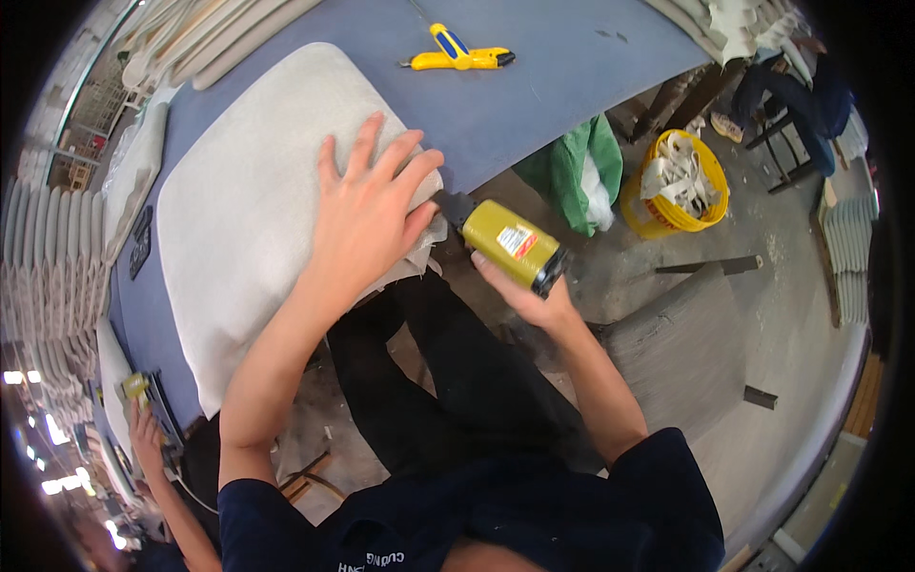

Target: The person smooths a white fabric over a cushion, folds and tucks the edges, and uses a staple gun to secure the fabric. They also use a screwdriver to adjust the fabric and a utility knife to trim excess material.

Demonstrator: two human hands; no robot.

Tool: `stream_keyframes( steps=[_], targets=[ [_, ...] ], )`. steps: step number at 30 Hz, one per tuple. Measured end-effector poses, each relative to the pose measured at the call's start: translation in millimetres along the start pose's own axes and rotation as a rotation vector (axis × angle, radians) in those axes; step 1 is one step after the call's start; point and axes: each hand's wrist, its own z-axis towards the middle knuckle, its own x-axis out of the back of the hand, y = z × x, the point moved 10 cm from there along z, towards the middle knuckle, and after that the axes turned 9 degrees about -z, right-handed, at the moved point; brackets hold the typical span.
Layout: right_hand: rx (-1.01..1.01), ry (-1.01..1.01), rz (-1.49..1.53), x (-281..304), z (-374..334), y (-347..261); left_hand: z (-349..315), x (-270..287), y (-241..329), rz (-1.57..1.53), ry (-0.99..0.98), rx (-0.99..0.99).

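A light grey fabric-covered seat panel (pixel 250 191) with rounded corners lies on the blue-grey tabletop. My left hand (pixel 367 205) presses on its right side, fingers spread, palm down. Just right of that, my right hand (pixel 524 291) grips a staple gun (pixel 510 243) with an olive-yellow body and black ends. The tool's dark nose is close to the panel's right edge, by loose fabric (pixel 427 246); whether it touches cannot be made out. Most of the right fingers are hidden behind the tool.
A yellow box cutter (pixel 467 59) and a yellow-and-blue screwdriver (pixel 450 40) lie at the far side. Stacked grey panels (pixel 52 257) stand at left. A yellow bucket (pixel 658 214) of fabric scraps and a green bag (pixel 577 172) are at right. Another person's hand (pixel 146 437) works lower left.
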Motion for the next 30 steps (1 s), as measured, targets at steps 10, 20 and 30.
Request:
stream_keyframes(
  steps=[10, 20, 30],
  targets=[
    [0.001, 0.313, -0.968, 138, 128, -39, 2, -10, 7, 0.005, 0.076, 0.057],
    [0.131, 0.056, -1.246, -6, 277, -10, -35, 34, -181, -0.259, 0.082, 0.315],
    [0.159, 0.444, 0.033, 24, 177, -40, -54, 29, -201, -0.202, 0.184, 0.389]
  ],
)
